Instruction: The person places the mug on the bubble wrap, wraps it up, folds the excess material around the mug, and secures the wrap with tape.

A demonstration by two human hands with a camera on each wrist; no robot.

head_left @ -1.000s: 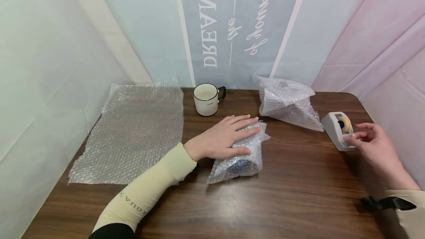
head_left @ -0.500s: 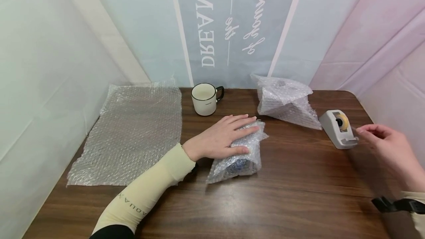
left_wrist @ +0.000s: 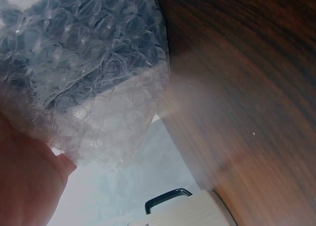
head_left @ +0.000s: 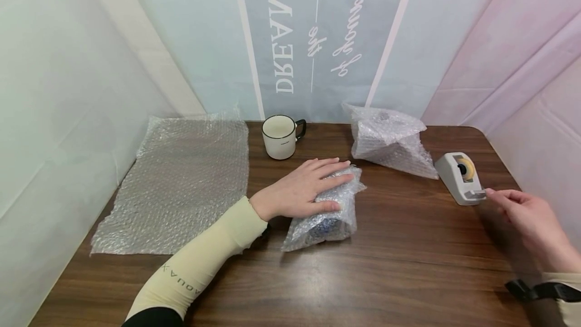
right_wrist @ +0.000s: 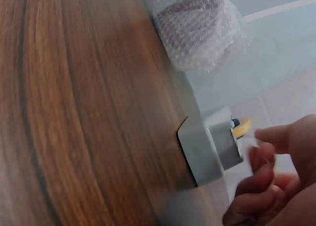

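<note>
My left hand (head_left: 301, 191) rests with its fingers extended on a bubble-wrapped bundle (head_left: 335, 230) near the middle of the table. Something bluish shows through the wrap at its near end. In the left wrist view the clear bubble layers (left_wrist: 108, 73) fill the upper left. At the right, my right hand (head_left: 533, 216) pinches the end of a clear tape strip (right_wrist: 253, 138) between thumb and index finger. Those fingertips are right at the front of a white tape dispenser (head_left: 456, 180), which carries a yellow-cored roll (head_left: 466, 169).
A white mug (head_left: 280, 144) with a black handle stands at the back. Left of it lies a flat bubble-wrap sheet (head_left: 190, 185). Another bubble-wrapped bundle (head_left: 388, 138) sits back right, beside the dispenser. Hanging fabric (head_left: 227, 39) borders the brown wooden table (head_left: 408, 266).
My right hand first drew away to the right from the dispenser, then lowered and came back close to its front edge. My left hand has stayed on the bundle.
</note>
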